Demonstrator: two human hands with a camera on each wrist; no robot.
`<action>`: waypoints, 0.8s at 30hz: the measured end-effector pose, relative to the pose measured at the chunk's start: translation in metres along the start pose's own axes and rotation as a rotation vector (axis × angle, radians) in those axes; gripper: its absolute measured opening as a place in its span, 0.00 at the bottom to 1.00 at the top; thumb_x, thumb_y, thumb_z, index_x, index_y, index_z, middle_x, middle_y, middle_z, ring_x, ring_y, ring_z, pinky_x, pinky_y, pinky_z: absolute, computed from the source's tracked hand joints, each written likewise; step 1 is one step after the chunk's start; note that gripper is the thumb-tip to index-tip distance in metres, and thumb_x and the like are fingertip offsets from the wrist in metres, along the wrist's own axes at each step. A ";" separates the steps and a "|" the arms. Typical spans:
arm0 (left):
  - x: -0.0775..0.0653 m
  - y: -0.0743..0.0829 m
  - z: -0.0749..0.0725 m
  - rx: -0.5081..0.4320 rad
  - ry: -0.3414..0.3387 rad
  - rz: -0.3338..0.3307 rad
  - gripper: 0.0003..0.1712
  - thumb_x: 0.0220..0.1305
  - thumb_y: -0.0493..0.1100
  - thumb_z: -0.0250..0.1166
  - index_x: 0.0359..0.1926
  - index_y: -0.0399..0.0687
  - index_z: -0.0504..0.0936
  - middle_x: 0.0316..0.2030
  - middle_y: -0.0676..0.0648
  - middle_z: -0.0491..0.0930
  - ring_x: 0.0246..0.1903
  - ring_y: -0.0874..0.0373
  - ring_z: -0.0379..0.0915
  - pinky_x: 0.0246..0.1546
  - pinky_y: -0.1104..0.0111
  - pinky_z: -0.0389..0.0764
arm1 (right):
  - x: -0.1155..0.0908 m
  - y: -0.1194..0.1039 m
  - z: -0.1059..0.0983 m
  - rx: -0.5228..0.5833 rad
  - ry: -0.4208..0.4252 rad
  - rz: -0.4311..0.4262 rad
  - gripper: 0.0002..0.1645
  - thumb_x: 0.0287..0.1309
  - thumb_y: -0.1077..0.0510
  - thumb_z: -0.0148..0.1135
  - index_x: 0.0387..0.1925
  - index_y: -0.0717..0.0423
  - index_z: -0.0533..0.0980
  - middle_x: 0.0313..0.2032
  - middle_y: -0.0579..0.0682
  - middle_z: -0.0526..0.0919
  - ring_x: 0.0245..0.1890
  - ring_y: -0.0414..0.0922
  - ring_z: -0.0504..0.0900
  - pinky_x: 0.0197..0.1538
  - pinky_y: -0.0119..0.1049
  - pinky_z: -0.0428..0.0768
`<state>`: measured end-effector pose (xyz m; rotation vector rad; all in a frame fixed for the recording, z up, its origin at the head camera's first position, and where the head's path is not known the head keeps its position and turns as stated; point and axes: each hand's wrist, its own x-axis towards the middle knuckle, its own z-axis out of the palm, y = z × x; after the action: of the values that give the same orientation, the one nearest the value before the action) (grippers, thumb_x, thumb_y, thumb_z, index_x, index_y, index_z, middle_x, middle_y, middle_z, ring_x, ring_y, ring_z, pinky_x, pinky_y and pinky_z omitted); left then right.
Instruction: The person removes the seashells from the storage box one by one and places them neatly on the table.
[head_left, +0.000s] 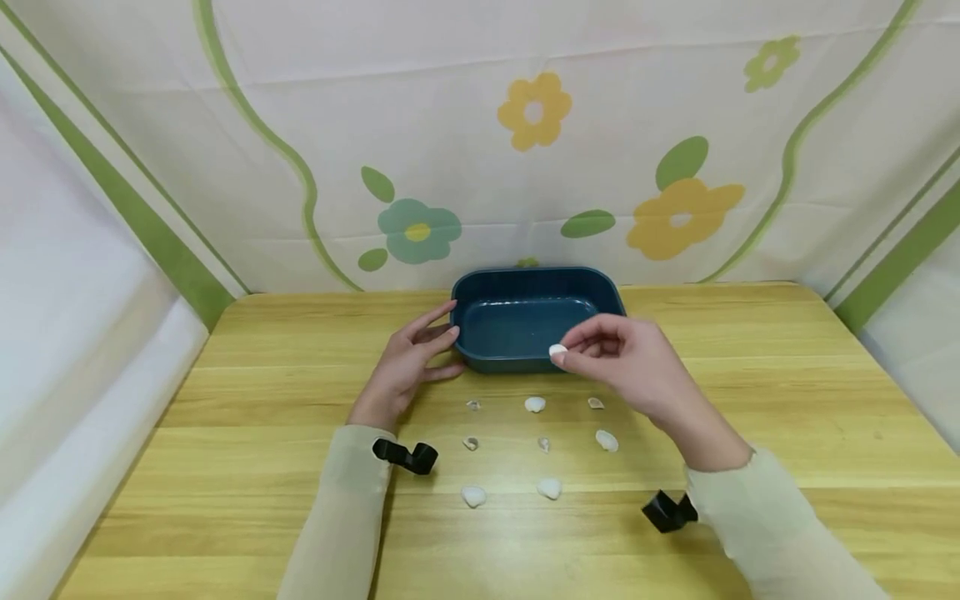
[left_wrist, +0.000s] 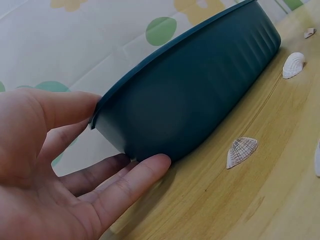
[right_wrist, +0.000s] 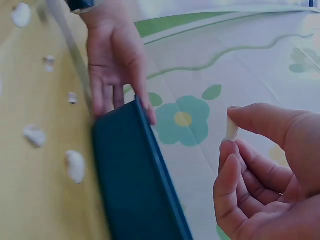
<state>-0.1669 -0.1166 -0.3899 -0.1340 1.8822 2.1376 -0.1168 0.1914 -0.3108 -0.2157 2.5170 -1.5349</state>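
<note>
My right hand (head_left: 641, 362) pinches a small white seashell (head_left: 557, 351) between thumb and fingers, over the near right edge of the dark teal basin (head_left: 495, 365). In the right wrist view the pinched shell stands edge-on between the fingertips. My left hand (head_left: 397, 371) touches the basin's left end with its fingers spread and fairly straight. In the left wrist view the thumb is at the rim and other fingertips lie low by the base. Several shells sit in loose rows in front of the basin, among them a ribbed white shell (head_left: 535, 404) and a patterned fan-shaped shell (left_wrist: 242, 152).
The basin stands on a wooden table (head_left: 247, 467) near its back edge, close to a white flowered cloth (head_left: 465, 150). Larger white shells, such as the near left shell (head_left: 473, 497), lie closer to me. White cloth also hangs along both sides.
</note>
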 end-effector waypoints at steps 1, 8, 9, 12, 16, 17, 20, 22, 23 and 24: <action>0.000 0.000 0.000 -0.001 0.002 -0.001 0.31 0.80 0.43 0.65 0.79 0.64 0.73 0.78 0.41 0.67 0.74 0.43 0.71 0.58 0.46 0.88 | -0.005 0.005 0.000 0.008 -0.001 0.003 0.22 0.64 0.44 0.79 0.48 0.55 0.85 0.42 0.53 0.88 0.44 0.56 0.86 0.44 0.35 0.88; 0.003 -0.004 0.000 -0.002 -0.003 0.000 0.31 0.80 0.43 0.65 0.79 0.63 0.72 0.78 0.41 0.68 0.73 0.42 0.72 0.58 0.46 0.87 | -0.034 0.039 -0.001 -0.021 0.017 0.062 0.22 0.61 0.43 0.80 0.46 0.54 0.86 0.39 0.51 0.89 0.39 0.49 0.87 0.41 0.34 0.87; 0.003 -0.005 0.000 -0.003 -0.002 -0.001 0.31 0.80 0.43 0.65 0.79 0.64 0.73 0.78 0.41 0.68 0.73 0.42 0.72 0.58 0.47 0.88 | -0.037 0.043 -0.001 -0.029 0.019 0.073 0.22 0.61 0.43 0.80 0.46 0.54 0.86 0.38 0.51 0.90 0.38 0.48 0.87 0.40 0.33 0.87; 0.003 -0.004 0.000 -0.004 -0.001 0.000 0.31 0.80 0.44 0.65 0.78 0.65 0.73 0.78 0.41 0.68 0.73 0.43 0.72 0.57 0.48 0.88 | -0.048 0.054 -0.001 -0.046 0.013 0.097 0.22 0.60 0.44 0.81 0.46 0.54 0.86 0.37 0.50 0.90 0.36 0.45 0.87 0.38 0.33 0.86; 0.002 -0.003 -0.001 -0.006 0.016 -0.007 0.30 0.80 0.44 0.65 0.78 0.67 0.74 0.78 0.42 0.68 0.73 0.43 0.73 0.57 0.48 0.89 | -0.057 0.064 0.000 -0.036 -0.021 0.120 0.21 0.60 0.45 0.81 0.45 0.55 0.86 0.36 0.51 0.89 0.34 0.44 0.85 0.36 0.32 0.85; 0.002 -0.002 -0.001 -0.007 0.021 -0.009 0.30 0.79 0.44 0.65 0.77 0.67 0.75 0.77 0.42 0.68 0.73 0.43 0.73 0.56 0.49 0.89 | -0.058 0.065 0.000 -0.032 -0.030 0.125 0.21 0.60 0.45 0.81 0.45 0.56 0.86 0.36 0.51 0.88 0.34 0.44 0.84 0.36 0.32 0.84; 0.002 -0.002 -0.002 -0.001 0.024 -0.007 0.30 0.79 0.44 0.65 0.77 0.67 0.74 0.77 0.42 0.69 0.73 0.43 0.73 0.56 0.48 0.89 | -0.061 0.069 0.001 -0.024 -0.044 0.138 0.21 0.60 0.46 0.81 0.45 0.56 0.86 0.35 0.51 0.88 0.33 0.44 0.84 0.35 0.31 0.84; 0.002 -0.002 -0.001 0.002 0.017 -0.003 0.30 0.79 0.44 0.65 0.78 0.67 0.74 0.78 0.42 0.68 0.73 0.43 0.72 0.56 0.48 0.89 | -0.063 0.071 0.000 -0.028 -0.042 0.146 0.21 0.60 0.47 0.81 0.45 0.56 0.86 0.35 0.51 0.88 0.33 0.44 0.83 0.34 0.31 0.83; 0.002 -0.002 -0.001 0.004 0.013 0.000 0.31 0.80 0.44 0.65 0.78 0.67 0.74 0.78 0.42 0.68 0.73 0.42 0.72 0.56 0.48 0.89 | -0.064 0.072 0.000 -0.032 -0.040 0.148 0.21 0.59 0.47 0.82 0.45 0.56 0.86 0.35 0.51 0.88 0.33 0.44 0.83 0.34 0.31 0.83; 0.002 -0.002 -0.001 0.006 0.010 0.003 0.31 0.80 0.44 0.65 0.78 0.66 0.73 0.78 0.41 0.67 0.73 0.42 0.72 0.56 0.48 0.89 | -0.065 0.073 0.000 -0.037 -0.040 0.148 0.21 0.59 0.47 0.82 0.45 0.56 0.86 0.35 0.51 0.88 0.33 0.43 0.83 0.34 0.31 0.83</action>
<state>-0.1686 -0.1166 -0.3926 -0.1405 1.8953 2.1374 -0.0557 0.2384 -0.3706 -0.0625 2.4713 -1.4148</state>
